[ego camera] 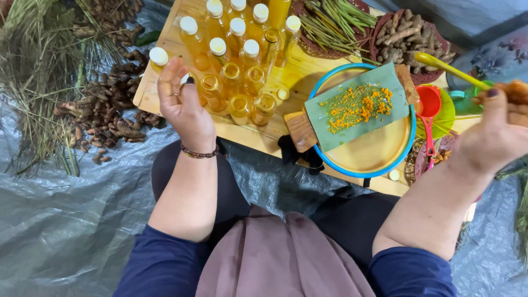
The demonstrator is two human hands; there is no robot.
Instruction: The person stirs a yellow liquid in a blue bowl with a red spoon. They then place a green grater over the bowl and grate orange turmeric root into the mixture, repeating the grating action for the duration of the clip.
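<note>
My left hand (184,107) is raised over the near left corner of a wooden board (291,71), its fingers loosely curled beside several small bottles of yellow liquid (231,49). Some bottles have white caps and some stand uncapped. A small white bit shows at my fingertips; I cannot tell whether I pinch it. My right hand (495,137), at the far right, grips a brown root (517,91). Between the hands a green grater board (357,107) strewn with orange gratings lies across a blue-rimmed yellow bowl (379,157).
Green stalks on a plate (335,25) and a basket of roots (407,36) stand at the back. A yellow spoon (448,69), a red ladle (429,104) and a green dish sit on the right. Dark roots (107,107) and grass lie left on grey plastic sheeting (66,220).
</note>
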